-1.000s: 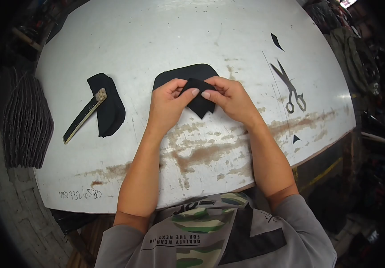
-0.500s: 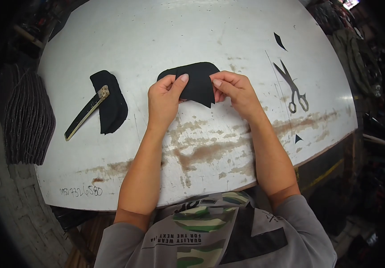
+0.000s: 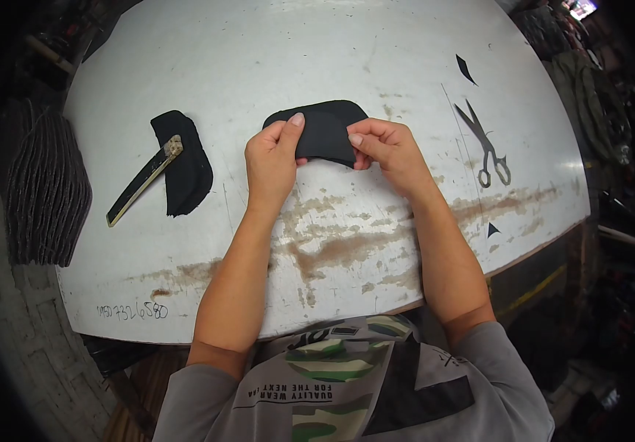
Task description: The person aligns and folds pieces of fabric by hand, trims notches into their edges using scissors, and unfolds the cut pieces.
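Note:
A black fabric piece (image 3: 325, 136) with rounded upper corners is held between both hands over the white table. My left hand (image 3: 273, 155) pinches its left side, thumb on top and fingers underneath. At its lower right edge, my right hand (image 3: 385, 147) grips the cloth between thumb and fingers. The near part of the fabric looks folded over, its lower edge curving between the hands. To the left lies a stack of black fabric pieces (image 3: 191, 173), with a long dark tool with a pale edge (image 3: 141, 184) resting across it.
Metal scissors (image 3: 485, 147) lie on the right of the white table (image 3: 376, 295). Small black scraps, one a narrow strip (image 3: 465, 70) and one a triangle (image 3: 493, 230), are near them. A tall pile of dark, rough-edged pieces (image 3: 43, 188) stands beyond the left edge.
The pointed corner that hung from the fabric's near edge no longer shows; that edge is now a smooth curve. Both hands keep their hold and have barely shifted.

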Tool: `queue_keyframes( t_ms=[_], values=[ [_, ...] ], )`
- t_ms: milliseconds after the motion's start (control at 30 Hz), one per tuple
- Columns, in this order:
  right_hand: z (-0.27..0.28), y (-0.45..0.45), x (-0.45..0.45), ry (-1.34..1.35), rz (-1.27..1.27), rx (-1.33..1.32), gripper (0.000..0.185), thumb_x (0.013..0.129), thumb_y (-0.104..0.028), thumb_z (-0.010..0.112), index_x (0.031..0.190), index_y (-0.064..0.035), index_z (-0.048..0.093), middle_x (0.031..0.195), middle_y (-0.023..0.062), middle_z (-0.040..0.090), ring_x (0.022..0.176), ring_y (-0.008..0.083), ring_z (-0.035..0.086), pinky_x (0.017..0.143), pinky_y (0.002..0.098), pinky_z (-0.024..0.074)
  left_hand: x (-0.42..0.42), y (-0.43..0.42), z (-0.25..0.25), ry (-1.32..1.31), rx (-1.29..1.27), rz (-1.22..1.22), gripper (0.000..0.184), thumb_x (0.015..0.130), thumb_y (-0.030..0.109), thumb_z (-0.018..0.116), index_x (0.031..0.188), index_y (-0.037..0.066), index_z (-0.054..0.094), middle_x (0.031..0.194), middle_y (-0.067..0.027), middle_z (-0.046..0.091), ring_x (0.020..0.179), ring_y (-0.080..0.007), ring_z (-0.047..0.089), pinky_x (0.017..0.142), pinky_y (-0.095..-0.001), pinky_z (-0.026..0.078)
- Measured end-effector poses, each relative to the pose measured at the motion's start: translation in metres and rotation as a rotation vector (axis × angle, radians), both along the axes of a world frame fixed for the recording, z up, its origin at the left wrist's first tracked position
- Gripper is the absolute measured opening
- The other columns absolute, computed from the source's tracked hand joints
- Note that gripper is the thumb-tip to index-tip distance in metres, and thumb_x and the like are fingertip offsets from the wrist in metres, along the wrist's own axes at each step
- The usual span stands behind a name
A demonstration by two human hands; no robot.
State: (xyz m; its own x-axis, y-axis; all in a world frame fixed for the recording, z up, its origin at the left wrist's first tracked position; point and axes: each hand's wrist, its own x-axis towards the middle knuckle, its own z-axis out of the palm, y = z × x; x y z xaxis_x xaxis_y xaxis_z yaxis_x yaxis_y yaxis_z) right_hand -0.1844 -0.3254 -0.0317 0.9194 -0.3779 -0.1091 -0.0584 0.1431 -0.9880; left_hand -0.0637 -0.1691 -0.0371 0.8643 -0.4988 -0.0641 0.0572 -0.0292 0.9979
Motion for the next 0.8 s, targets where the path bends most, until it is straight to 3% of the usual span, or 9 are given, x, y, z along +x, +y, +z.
queue_keyframes(
  t_ms=[667,800],
  values=[
    [-0.0016,0.0031,0.0023,0.052,-0.045,-0.021,0.018,0.088,-0.015,0.072,0.096,0.0006,0.068,0.07,-0.0007,0.064,0.059,0.0057,0.057,0.055,0.0203,0.0452,-0.0003,0.0003,-0.0027,-0.049,-0.035,-0.043,0.041,0.096,0.034,0.063,0.071,0.002,0.061,0.061,0.0022,0.053,0.057,-0.0047,0.049,0.051,-0.0223,0.048],
    [-0.0025,0.0031,0.0025,0.044,-0.035,-0.044,0.015,0.087,-0.012,0.072,0.093,0.0006,0.067,0.069,-0.0011,0.063,0.058,0.0055,0.056,0.055,0.0201,0.0445,-0.0012,-0.0004,0.0,0.006,-0.04,-0.072,0.029,0.094,0.028,0.067,0.079,0.003,0.065,0.066,0.002,0.058,0.058,-0.0036,0.051,0.052,-0.0209,0.047]
  ],
)
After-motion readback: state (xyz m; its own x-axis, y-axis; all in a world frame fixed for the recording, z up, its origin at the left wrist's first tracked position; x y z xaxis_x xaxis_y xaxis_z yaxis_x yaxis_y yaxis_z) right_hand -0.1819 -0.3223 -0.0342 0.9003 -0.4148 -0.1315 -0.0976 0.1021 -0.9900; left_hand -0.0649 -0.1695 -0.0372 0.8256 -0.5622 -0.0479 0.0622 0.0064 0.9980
